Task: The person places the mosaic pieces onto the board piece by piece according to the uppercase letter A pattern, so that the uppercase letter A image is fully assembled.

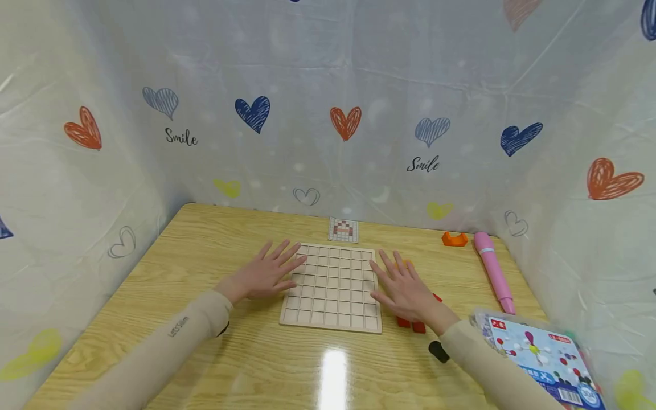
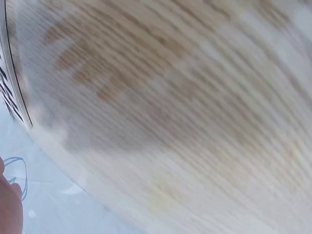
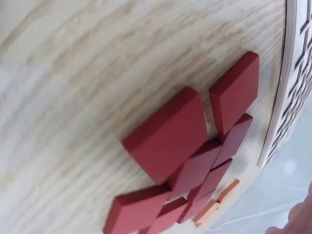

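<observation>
Sleeves lead to left hand and right hand, both splayed, holding nothing, at the grid board; placing seems unbegun, next calling for a red tile.

The grid board is being neighboured on its left by the left hand, on its right by tiles and the right hand, behind by a card, and farther right by a packet.
</observation>
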`<state>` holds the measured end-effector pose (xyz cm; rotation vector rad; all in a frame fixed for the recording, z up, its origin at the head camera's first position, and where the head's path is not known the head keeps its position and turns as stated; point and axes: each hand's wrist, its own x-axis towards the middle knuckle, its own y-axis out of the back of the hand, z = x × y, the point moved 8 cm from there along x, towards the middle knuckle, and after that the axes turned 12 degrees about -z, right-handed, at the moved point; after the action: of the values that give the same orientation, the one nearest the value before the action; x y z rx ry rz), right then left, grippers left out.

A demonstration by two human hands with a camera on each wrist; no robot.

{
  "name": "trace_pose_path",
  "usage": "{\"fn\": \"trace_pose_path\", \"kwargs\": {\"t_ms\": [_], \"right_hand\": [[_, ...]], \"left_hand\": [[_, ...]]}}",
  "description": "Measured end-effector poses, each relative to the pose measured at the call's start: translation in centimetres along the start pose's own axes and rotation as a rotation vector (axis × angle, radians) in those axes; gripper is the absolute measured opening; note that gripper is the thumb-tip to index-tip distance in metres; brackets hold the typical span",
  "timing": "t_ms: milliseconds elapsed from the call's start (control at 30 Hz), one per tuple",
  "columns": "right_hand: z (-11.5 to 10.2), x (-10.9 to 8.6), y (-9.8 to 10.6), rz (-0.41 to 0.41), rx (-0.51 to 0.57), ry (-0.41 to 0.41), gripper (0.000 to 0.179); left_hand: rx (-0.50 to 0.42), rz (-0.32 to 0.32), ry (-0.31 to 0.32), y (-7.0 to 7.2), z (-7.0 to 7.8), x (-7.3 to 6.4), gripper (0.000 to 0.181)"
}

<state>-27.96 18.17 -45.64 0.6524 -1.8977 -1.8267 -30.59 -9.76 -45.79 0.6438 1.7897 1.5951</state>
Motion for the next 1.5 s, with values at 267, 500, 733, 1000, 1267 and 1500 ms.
{"fn": "trace_pose_path", "kwargs": {"t_ms": [267, 500, 733, 1000, 1267, 1500], "right_hand": [[0.6, -2.0, 1.0, 0.088, 0.299, -0.118, 0.060], [2.6, -5.8, 1.3, 0.196, 0.586, -0.334, 0.042], [3.5, -8.6, 0.6, 0.193, 0.708, -0.451, 0.042], [3.6, -10.4, 0.6, 0.233, 0.736, -0.478, 0.036], [4.0, -11.0, 0.3, 0.230, 0.785, -0.513, 0.031], [4.1, -11.5, -0.3, 0.224, 0.754, -0.528, 0.030]], "left_hand": [[-0.449, 0.042, 0.062, -0.4, -0.8, 0.3, 0.061], [-0.751, 0.113, 0.080, -0.9, -1.1, 0.8, 0.056], [-0.880, 0.143, 0.148, -2.2, -1.7, 1.0, 0.038], [-0.859, 0.144, 0.169, -2.9, -2.1, 0.9, 0.031], [-0.883, 0.139, 0.175, -3.0, -2.8, 0.4, 0.033], [-0.927, 0.114, 0.182, -3.1, -3.1, 0.3, 0.033]]}}
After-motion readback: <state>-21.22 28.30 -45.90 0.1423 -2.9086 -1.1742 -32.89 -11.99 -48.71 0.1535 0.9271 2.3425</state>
